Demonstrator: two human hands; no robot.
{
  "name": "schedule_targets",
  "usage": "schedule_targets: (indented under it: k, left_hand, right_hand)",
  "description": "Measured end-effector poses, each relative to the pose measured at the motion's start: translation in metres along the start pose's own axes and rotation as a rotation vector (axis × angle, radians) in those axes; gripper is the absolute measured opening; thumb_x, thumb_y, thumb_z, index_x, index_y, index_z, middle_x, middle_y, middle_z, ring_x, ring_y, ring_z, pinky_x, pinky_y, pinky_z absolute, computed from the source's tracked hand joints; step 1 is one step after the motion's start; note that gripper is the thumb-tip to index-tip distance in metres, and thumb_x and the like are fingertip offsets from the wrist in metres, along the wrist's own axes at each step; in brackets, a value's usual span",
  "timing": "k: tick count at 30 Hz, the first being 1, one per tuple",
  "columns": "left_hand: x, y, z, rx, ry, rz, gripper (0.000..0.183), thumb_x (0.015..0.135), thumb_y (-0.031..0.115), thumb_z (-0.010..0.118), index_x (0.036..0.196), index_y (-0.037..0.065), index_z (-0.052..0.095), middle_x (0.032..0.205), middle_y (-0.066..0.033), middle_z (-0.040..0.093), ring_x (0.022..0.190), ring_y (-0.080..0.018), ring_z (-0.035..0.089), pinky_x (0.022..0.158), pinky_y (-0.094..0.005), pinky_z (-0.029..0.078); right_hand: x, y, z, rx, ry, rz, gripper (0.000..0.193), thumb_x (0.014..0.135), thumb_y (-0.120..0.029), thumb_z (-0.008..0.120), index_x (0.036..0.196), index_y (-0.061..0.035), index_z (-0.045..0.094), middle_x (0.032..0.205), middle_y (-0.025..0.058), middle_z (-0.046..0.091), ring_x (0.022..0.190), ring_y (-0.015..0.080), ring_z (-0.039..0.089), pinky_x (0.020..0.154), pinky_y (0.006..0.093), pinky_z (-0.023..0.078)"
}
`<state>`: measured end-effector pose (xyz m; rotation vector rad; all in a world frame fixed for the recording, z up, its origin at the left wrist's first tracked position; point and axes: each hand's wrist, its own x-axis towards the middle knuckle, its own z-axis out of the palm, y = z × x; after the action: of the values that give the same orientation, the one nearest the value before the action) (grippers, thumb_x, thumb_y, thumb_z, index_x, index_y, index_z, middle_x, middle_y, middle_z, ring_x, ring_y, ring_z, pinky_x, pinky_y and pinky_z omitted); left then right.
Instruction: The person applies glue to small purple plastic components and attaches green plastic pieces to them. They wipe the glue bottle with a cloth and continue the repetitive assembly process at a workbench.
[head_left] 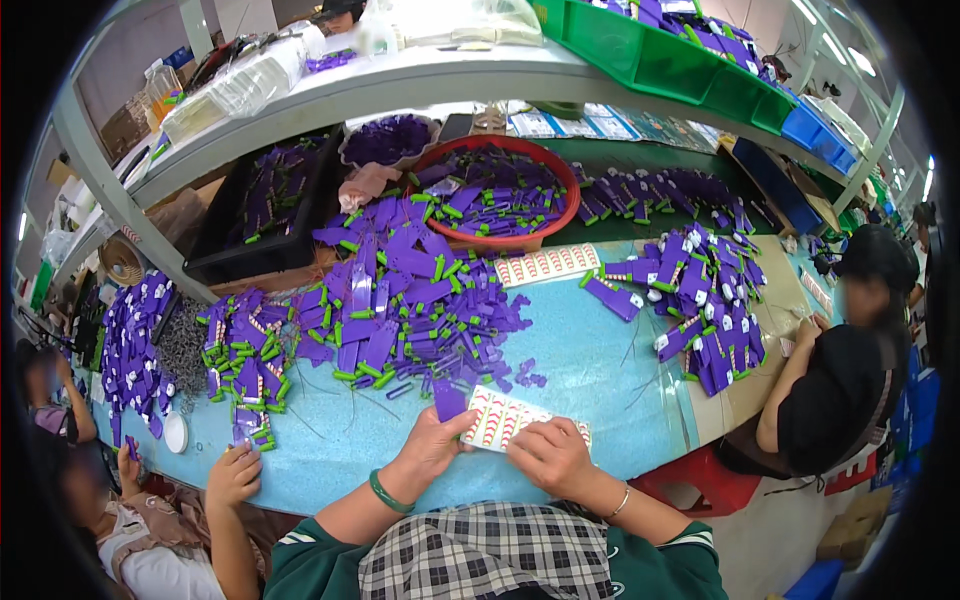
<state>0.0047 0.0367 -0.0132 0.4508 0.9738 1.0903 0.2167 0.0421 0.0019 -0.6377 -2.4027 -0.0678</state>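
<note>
At the table's near edge, my left hand [432, 442] is closed on a flat purple plastic piece [450, 399]. Its thumb also lies at the left end of a white sticker sheet [492, 420] printed with rows of red and yellow-green curved marks. My right hand [552, 456] has its fingers bent and pressed together on the right part of that sheet. Whether a loose sticker sits between those fingertips is hidden. Just beyond my hands spreads a big heap of purple pieces with green ends [400, 300].
Another sticker sheet [546, 264] lies by a red basin [572, 205] full of purple parts. More piles lie to the right [712, 330] and left [245, 350]. A black crate [215, 262] stands behind. A shelf [420, 85] spans overhead. Co-workers sit at left [150, 530] and right [835, 400].
</note>
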Motion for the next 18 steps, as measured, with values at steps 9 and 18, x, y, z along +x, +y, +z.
schedule_targets:
  k: [9, 18]
  left_hand:
    - [-0.016, -0.012, -0.005, 0.274, 0.01, 0.22, 0.011, 0.085, 0.01, 0.067, 0.092, 0.002, 0.063, 0.08, -0.0016, 0.064, 0.066, -0.0067, 0.057, 0.054, -0.0214, 0.046]
    - [-0.018, -0.016, -0.018, 0.296, 0.046, 0.252, 0.004, 0.086, 0.005, 0.064, 0.088, 0.003, 0.063, 0.077, -0.0009, 0.062, 0.065, -0.0059, 0.054, 0.056, -0.0215, 0.046]
  right_hand:
    - [0.038, -0.015, 0.01, 0.132, 0.086, 0.371, 0.038, 0.066, -0.017, 0.077, 0.098, -0.006, 0.061, 0.098, 0.0066, 0.059, 0.093, 0.0258, 0.055, 0.079, 0.039, 0.04]
    - [0.037, -0.01, 0.025, 0.263, 0.066, 0.477, 0.035, 0.072, -0.019, 0.075, 0.101, -0.0044, 0.063, 0.093, 0.0073, 0.061, 0.088, 0.025, 0.057, 0.077, 0.0369, 0.041]
